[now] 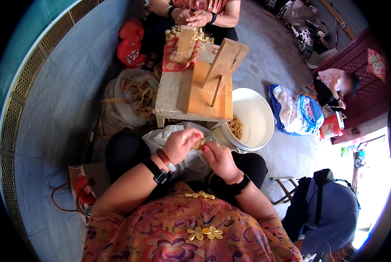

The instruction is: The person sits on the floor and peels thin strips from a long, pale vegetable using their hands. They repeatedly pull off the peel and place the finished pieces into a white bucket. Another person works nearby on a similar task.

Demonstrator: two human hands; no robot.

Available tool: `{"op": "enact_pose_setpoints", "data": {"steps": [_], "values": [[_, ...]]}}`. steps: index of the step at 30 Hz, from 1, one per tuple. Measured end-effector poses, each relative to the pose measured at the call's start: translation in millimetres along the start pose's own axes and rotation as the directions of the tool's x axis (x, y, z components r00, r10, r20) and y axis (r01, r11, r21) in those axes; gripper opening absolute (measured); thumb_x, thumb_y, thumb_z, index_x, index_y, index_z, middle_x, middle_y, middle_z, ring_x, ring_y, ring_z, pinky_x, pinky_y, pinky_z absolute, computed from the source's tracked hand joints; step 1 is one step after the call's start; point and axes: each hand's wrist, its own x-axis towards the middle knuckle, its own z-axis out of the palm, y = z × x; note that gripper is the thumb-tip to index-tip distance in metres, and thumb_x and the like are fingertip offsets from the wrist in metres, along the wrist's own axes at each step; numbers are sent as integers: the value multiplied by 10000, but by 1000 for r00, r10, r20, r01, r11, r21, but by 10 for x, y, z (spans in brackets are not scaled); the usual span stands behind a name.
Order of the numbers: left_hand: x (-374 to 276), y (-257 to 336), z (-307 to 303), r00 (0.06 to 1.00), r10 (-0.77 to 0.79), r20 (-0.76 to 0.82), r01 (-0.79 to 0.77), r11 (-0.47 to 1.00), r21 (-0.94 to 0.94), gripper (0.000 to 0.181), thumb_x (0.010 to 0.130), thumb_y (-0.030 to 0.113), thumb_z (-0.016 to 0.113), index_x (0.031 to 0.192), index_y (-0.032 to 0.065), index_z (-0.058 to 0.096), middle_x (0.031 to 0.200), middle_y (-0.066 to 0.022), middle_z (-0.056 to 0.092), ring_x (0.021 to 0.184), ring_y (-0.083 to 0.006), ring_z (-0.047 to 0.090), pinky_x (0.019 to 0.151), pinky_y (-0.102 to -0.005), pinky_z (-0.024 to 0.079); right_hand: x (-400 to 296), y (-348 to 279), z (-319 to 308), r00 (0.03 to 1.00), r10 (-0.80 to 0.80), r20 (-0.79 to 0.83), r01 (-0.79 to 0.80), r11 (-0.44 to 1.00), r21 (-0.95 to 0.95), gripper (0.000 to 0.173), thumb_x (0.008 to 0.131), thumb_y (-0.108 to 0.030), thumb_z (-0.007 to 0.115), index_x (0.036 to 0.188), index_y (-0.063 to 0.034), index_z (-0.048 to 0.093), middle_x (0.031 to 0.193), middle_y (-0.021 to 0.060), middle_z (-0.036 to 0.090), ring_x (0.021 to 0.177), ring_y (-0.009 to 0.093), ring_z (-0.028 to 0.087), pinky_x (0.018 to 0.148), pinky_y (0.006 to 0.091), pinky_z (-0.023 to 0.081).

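Pinched between my two hands is a small tan strip piece, partly covered by the fingers. My left hand grips it from the left, thumb and fingertips together. On its other side my right hand holds it, thumb on top. A white woven sack lies in my lap under both hands. Just beyond stands a low table bearing a wooden block set upright on a board, with a thin rod leaning on it. To the right, a white bucket contains tan twisted pieces.
A clear plastic bag of tan strips sits left of the table. Opposite, a co-worker's hands work above pale pieces. A blue-and-white bag, another seated person and a person in blue-grey clothing are at right.
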Motion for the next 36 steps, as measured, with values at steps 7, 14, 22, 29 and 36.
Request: {"op": "enact_pose_setpoints", "data": {"steps": [7, 14, 22, 29, 36], "values": [[53, 147, -86, 996, 86, -28, -77, 968, 238, 111, 927, 111, 560, 1018, 63, 603, 830, -147, 675, 767, -312, 670, 646, -340, 511, 90, -85, -160, 976, -184, -120, 192, 980, 56, 117, 879, -126, 614, 937, -29, 584, 832, 178, 611, 745, 344, 608, 641, 386, 484], [66, 139, -96, 997, 16, -76, -3, 986, 164, 144, 937, 98, 559, 1071, 47, 575, 730, -68, 632, 610, -137, 590, 569, -276, 464, 154, -149, -192, 972, -237, -7, 235, 969, -74, 140, 711, 8, 641, 753, -46, 520, 675, 114, 589, 631, 330, 608, 572, 383, 498], [386, 89, -366, 908, -243, 341, 272, 962, -40, 149, 960, 190, 558, 975, 44, 579, 785, 46, 539, 706, -31, 482, 629, -199, 425, 486, -15, -474, 956, -235, -177, 222, 971, -92, 158, 754, 50, 624, 875, -39, 578, 743, 103, 584, 620, 246, 595, 577, 318, 484], [1141, 218, -199, 996, -71, -50, 71, 997, -3, 129, 920, 138, 611, 877, 21, 576, 765, 37, 568, 708, -38, 492, 623, -222, 426, 1137, 93, -649, 930, -184, -317, 168, 983, -78, 110, 812, 19, 587, 902, -39, 566, 834, 109, 610, 686, 255, 610, 599, 327, 482], [839, 154, -201, 996, -82, -30, 87, 967, 241, 144, 889, 162, 642, 847, 30, 602, 670, -26, 591, 607, -90, 529, 565, -257, 433, 996, 567, -865, 871, -383, -307, 109, 760, -641, 268, 781, -13, 583, 1048, -37, 588, 1014, 110, 625, 973, 324, 579, 827, 437, 448]]}}
